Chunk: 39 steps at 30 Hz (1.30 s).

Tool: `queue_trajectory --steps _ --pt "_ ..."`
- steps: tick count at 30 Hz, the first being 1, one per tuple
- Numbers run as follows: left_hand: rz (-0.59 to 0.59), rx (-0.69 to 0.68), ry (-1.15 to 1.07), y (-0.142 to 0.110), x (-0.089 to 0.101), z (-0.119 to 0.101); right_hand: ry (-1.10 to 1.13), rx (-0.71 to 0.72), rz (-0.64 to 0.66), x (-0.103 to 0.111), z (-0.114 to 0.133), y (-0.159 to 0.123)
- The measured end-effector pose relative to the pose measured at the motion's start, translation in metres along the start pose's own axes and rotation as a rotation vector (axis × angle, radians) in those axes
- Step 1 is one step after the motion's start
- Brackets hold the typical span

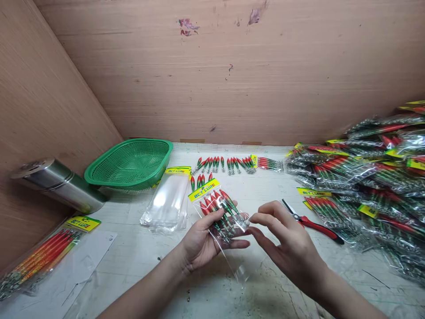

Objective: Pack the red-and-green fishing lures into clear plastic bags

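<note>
My left hand (207, 239) holds a clear plastic bag of fishing lures (221, 208) from below, with the thumb across its front. Several red and green lures with wire hooks lie inside, under a yellow BCT LURE header. The bag's clear lower end hangs past my fingers. My right hand (285, 239) is at the bag's right edge, by the hooks, its thumb and forefinger pinched together there. Behind the bag, loose lures (209, 164) lie in rows on the white table. A stack of clear header bags (169, 199) sits to the left.
A green plastic basket (129, 164) and a tilted metal cylinder (63, 186) stand at the left. Bagged orange lures (43, 254) lie on white paper. Red-handled pliers (315, 223) rest right of my hand, beside a large heap of filled bags (365, 177). Wooden panels (232, 88) enclose the table.
</note>
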<state>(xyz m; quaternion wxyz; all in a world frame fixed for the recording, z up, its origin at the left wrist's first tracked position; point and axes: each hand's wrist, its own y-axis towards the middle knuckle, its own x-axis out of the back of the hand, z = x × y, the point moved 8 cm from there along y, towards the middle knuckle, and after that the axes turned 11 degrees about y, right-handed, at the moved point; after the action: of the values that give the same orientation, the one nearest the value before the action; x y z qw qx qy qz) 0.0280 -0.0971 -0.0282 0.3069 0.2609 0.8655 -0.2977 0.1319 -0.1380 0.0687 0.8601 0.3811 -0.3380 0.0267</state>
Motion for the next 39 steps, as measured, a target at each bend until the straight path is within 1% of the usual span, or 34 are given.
queue_trajectory --steps 4,6,8,10,14,17,22,28,31,36,39 --pt "0.077 0.051 0.049 0.0 -0.004 0.006 0.105 -0.082 0.089 -0.003 -0.002 -0.003" --pt "0.11 0.069 0.055 -0.001 -0.006 0.008 0.137 -0.098 0.115 -0.004 -0.001 -0.007" --pt "0.111 0.083 0.062 -0.001 -0.005 0.01 0.147 -0.096 0.126 -0.003 0.0 -0.01" --pt "0.072 0.09 0.075 -0.001 -0.003 0.013 0.15 -0.084 0.122 -0.003 0.001 -0.013" --pt "-0.073 0.071 0.122 -0.002 0.003 0.016 0.136 -0.083 0.121 -0.008 0.001 -0.019" --pt "-0.149 0.057 0.144 -0.002 0.005 0.018 0.087 -0.093 0.087 -0.014 0.001 -0.024" --pt "-0.174 0.044 0.158 -0.002 0.006 0.017 0.059 -0.132 0.035 -0.018 0.001 -0.028" --pt "-0.223 0.011 0.208 -0.002 0.01 0.018 0.058 -0.126 0.069 -0.024 0.003 -0.028" --pt "-0.223 0.002 0.209 -0.002 0.01 0.018 0.042 -0.139 0.048 -0.026 0.003 -0.03" --pt "-0.24 0.003 0.226 -0.003 0.011 0.016 -0.025 -0.079 -0.013 -0.022 0.008 -0.028" --pt "-0.231 0.058 0.22 -0.002 0.013 0.02 -0.056 -0.033 -0.001 -0.018 0.009 -0.024"
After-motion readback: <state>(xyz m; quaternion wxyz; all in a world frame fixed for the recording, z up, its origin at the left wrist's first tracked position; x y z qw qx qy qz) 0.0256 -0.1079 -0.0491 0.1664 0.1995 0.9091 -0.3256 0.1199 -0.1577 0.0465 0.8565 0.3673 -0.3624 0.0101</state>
